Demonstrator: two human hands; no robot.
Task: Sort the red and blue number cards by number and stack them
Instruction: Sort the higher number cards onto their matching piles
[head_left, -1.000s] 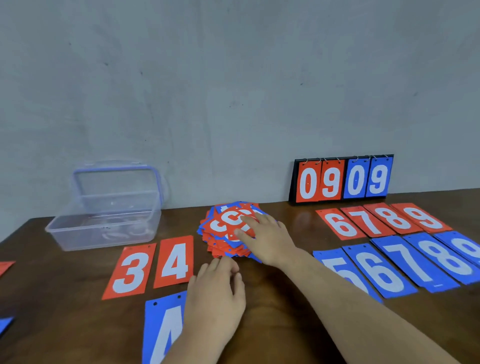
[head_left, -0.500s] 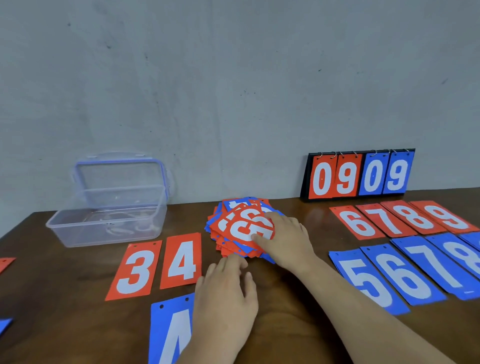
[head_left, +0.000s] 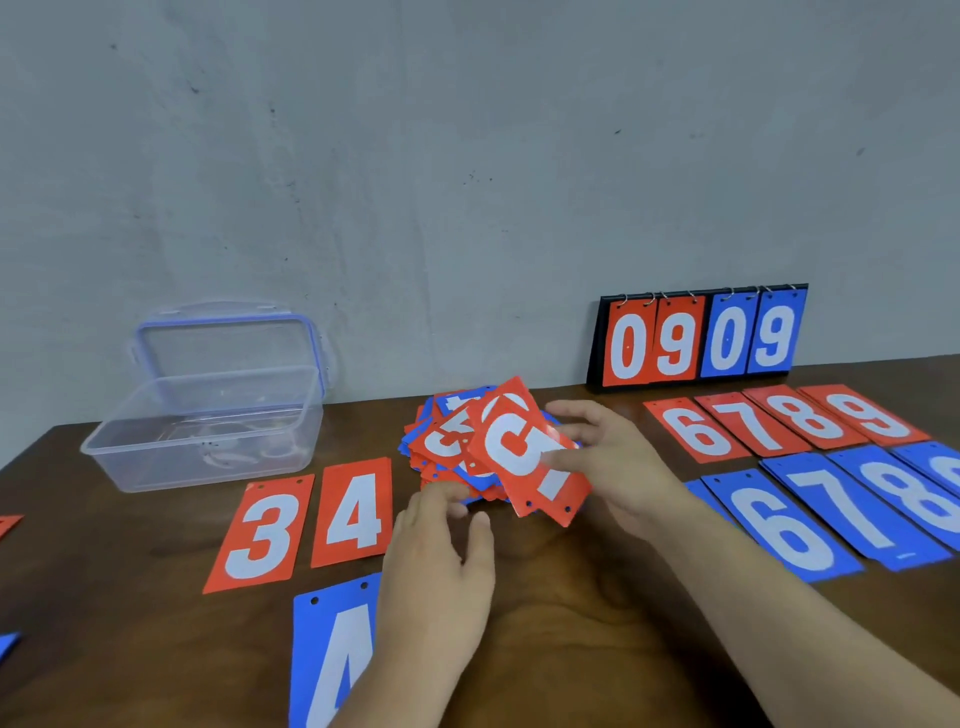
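Since the red line on the left stops at 4, the card you're holding is, as I read it, the one that fills the gap. Far left, a clear box (head_left: 208, 431) sits open on the table (head_left: 571, 597) with its lid (head_left: 223, 343) propped up behind. It's well apart from the action and is probably storage for the cards. Next, the red 3 card (head_left: 262, 535) and red 4 card (head_left: 356, 512) lie flat side by side, digits facing you so the sequence reads at a glance. The blue 4 card (head_left: 332, 660) lies nearer you, below the red 4, partly under your left wrist. Your left hand (head_left: 436, 577) rests palm down, fingers loose and gripping nothing, with its fingertips at the near edge of the unsorted pile (head_left: 447, 447). It looks placed to keep the heap from sliding. The pile is a messy red-and-blue mix at mid-table. Your hands are apart. Your right hand (head_left: 618, 467) pinches the red 5 card (head_left: 524, 457), thumb on the face and fingers behind. The card is tilted up off the pile, digit upside down to you, punch holes toward you. My guess is that it needs turning and setting just right of the red 4. Behind, a flip scoreboard (head_left: 696, 338) stands against the wall reading 0909. On the right, the red row (head_left: 779, 421) runs 6-7-8-9, overlapping. In front of it the blue row (head_left: 831, 509) shows 6-7-8 and runs out of frame. The cards are laid out by number, with nothing stacked yet.
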